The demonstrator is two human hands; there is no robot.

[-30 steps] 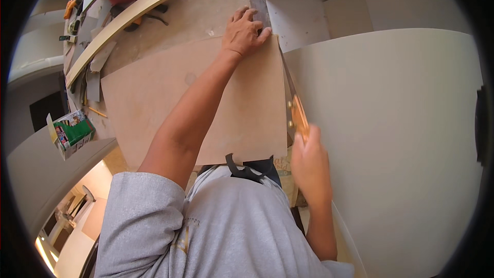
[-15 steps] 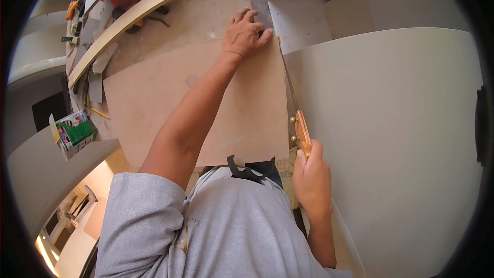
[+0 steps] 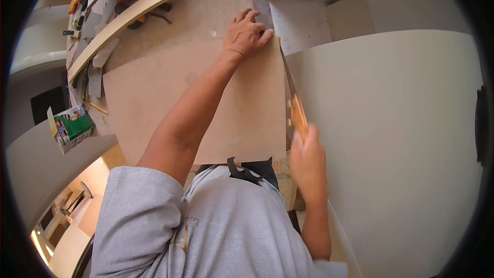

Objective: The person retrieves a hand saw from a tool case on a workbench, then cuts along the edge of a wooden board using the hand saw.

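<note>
Always hold saw (image 3: pixel 296 106) by wooden handle (image 3: pixel 299 117), gripped in right hand (image 3: pixel 309 158); expect springy blade (image 3: pixel 289 79) ahead; note left hand (image 3: pixel 246 35) open on board (image 3: pixel 247 110), forward-left of grip.

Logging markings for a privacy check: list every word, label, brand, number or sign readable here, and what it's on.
No text is clear enough to quote.
Green-and-white carton: print too small to read.
Grey shirt: small marks on the front, unreadable.
Tan surface past the board's near edge: orange print, partly hidden and blurred.
Saw: handle blurred, no text seen.
</note>
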